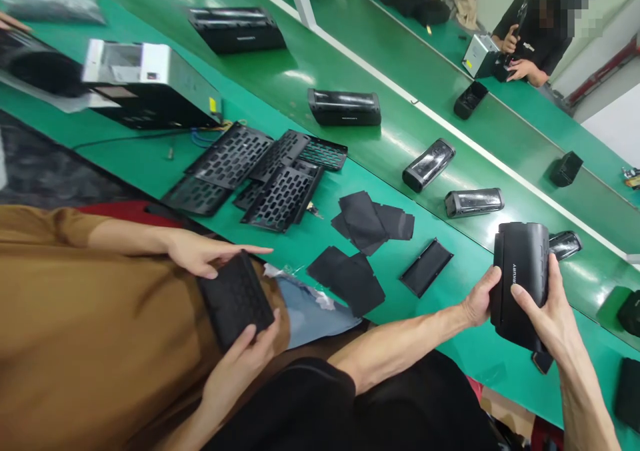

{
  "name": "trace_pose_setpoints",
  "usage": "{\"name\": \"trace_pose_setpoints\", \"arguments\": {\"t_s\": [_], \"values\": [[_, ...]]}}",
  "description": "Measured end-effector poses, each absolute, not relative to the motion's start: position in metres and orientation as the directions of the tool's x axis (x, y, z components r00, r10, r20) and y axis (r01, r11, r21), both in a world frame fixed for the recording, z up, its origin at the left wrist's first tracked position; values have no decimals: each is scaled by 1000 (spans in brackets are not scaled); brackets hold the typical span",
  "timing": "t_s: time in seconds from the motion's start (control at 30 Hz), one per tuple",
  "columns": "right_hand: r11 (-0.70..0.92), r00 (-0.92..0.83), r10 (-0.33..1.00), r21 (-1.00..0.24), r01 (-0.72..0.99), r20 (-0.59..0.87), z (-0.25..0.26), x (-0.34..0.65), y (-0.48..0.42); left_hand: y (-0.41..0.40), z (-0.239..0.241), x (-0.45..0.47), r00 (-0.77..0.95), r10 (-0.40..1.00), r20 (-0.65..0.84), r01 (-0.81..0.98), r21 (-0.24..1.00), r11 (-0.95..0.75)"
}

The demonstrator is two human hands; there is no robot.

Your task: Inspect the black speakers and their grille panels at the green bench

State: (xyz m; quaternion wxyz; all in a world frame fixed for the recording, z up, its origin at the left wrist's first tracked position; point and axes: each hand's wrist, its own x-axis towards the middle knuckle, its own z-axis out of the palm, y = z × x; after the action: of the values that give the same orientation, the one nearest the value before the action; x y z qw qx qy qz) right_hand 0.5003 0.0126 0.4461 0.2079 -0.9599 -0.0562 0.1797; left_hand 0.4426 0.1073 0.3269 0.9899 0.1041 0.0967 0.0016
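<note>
— What is held by the two hands at the right?

— One black curved housing (520,284) is gripped over the near edge of the green surface (150,164). The left hand (480,299) is clasped on its left side, and the right hand (547,314) is wrapped round its right side, thumb laid across the front.

— What is seen on the surface beside it?

— One narrow black tray (426,267) is seen just left of the housing. Two heaps of black mesh sheets (367,221) are laid beyond that; the sheets overlap, so their number cannot be told. A pile of perforated black grilles (260,171) is spread further left, at least five being counted. One silver box (145,81) is stood behind them.

— And on the belt?

— Five black shells (344,106) are counted along the near belt (400,131).

— Whose hands are at lower left?

— A co-worker's in a brown sleeve (75,304); one dark panel (235,298) is held between that person's two hands.
</note>
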Motion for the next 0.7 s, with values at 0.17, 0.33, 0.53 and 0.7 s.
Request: {"name": "trace_pose_setpoints", "arguments": {"t_s": [0.17,0.33,0.53,0.7], "values": [[-928,923,193,-368,61,-334,444,500,15,113,327,441,989,-29,-146,67,261,963],[-921,914,215,-382,74,-344,442,499,13,113,327,442,985,-102,-136,134,255,958],[-921,924,218,-381,87,-315,448,502,5,112,333,449,983,-67,-173,108,244,964],[-917,912,211,-394,61,-351,458,506,4,112,328,456,983,-70,-171,111,240,964]]}}
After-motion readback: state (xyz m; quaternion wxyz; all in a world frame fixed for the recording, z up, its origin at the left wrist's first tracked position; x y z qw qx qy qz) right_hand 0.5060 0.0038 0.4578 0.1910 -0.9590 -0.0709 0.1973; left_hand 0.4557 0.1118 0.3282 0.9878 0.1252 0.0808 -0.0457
